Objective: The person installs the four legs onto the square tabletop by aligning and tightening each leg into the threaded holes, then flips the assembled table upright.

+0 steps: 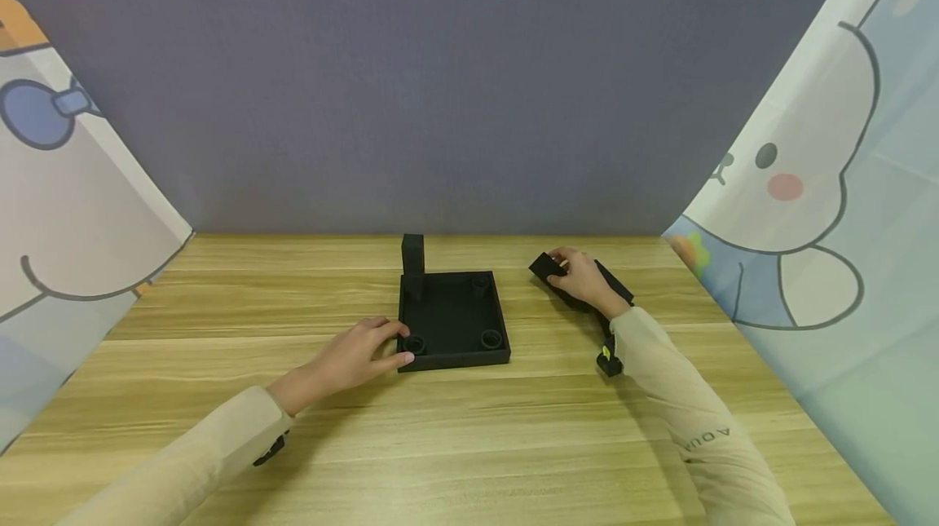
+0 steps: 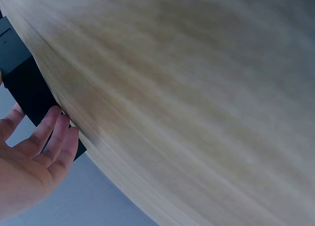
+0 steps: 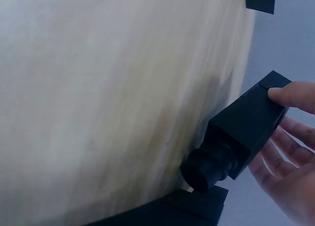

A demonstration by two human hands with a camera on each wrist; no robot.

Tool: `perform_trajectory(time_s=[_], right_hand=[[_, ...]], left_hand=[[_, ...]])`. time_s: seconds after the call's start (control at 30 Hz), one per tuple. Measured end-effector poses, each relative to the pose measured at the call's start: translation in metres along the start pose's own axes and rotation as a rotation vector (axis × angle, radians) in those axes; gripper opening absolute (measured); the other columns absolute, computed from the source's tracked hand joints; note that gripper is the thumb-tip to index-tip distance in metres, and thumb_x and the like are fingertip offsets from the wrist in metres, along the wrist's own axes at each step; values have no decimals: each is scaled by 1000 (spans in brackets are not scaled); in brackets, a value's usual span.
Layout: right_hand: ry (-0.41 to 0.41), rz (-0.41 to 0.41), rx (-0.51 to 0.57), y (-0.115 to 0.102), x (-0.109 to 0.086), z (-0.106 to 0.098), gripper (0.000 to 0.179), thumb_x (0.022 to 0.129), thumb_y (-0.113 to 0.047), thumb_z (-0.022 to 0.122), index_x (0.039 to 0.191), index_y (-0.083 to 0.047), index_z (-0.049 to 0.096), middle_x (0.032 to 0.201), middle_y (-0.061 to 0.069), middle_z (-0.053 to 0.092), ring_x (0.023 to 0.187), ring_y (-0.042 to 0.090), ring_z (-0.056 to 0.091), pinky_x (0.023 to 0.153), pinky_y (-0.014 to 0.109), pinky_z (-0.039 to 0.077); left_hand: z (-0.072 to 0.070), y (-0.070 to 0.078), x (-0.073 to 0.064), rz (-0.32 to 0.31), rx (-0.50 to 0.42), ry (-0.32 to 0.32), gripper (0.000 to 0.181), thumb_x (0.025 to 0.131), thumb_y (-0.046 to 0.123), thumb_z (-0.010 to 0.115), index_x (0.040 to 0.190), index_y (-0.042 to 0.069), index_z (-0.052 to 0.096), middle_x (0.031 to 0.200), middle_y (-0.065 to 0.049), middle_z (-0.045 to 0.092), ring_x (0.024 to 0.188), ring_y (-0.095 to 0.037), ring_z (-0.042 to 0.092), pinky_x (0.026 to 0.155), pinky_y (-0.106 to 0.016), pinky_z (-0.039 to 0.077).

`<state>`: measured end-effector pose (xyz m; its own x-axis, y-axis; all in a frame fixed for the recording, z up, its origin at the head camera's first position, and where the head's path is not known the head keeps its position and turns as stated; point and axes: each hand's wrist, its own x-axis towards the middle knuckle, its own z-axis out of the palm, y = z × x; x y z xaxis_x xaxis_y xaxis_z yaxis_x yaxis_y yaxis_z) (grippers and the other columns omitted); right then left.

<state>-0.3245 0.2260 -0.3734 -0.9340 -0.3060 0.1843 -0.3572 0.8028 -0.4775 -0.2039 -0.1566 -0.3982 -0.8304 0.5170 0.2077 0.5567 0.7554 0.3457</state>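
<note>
A square black tray (image 1: 451, 311) with raised walls and round sockets at its corners lies on the table. At its back left corner a black block-shaped leg (image 1: 414, 255) stands upright. My left hand (image 1: 357, 355) holds the tray's front left corner, thumb near the front wall and fingertips at the left wall. In the left wrist view, several fingers (image 2: 59, 137) lie against the black wall. Right of the tray, my right hand (image 1: 583, 276) grips another black leg (image 3: 251, 122) between thumb and fingers. Its round, ridged end points away from the palm, tilted close over the table.
Another black piece (image 1: 614, 281) lies beside and partly beneath my right hand; its end (image 3: 197, 204) also shows in the right wrist view. The wooden table (image 1: 455, 444) meets a grey panel (image 1: 440, 102) at the back. Cartoon-printed cloth (image 1: 800, 183) hangs on both sides.
</note>
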Motion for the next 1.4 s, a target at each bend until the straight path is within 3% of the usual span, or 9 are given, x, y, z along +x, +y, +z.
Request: perform_trajectory(time_s=[0.27,0.87,1.1,1.4], right_hand=[[-6,13,33,-2,1,-7,46,84,-9,64,125,4,49,114,24,56,98,36,56,82,47,48],[43,37,227,-5,3,-18,45,83,-4,65,124,3,47,117,23,51,106,40,53,86,48,47],[156,-43,324,-5,3,-17,40,77,-8,70,113,1,53,106,19,56,96,37,57,78,43,50],[156,55,367,-12,7,-15,48,81,-5,67,124,1,47,120,22,51,108,39,51,88,48,46]], left_hand=[[0,0,1,5,-2,2,39,87,45,58,112,16,60,108,-5,61,92,-19,60,75,-36,51],[-1,0,1,-3,1,-5,40,87,47,57,113,17,60,109,-5,61,95,-20,60,76,-37,51],[-1,1,0,-3,-5,-4,39,87,45,57,112,16,60,108,-5,61,94,-21,60,77,-38,51],[-1,3,-1,-6,-16,-4,39,87,45,58,112,15,60,109,-6,61,94,-21,60,77,-38,51]])
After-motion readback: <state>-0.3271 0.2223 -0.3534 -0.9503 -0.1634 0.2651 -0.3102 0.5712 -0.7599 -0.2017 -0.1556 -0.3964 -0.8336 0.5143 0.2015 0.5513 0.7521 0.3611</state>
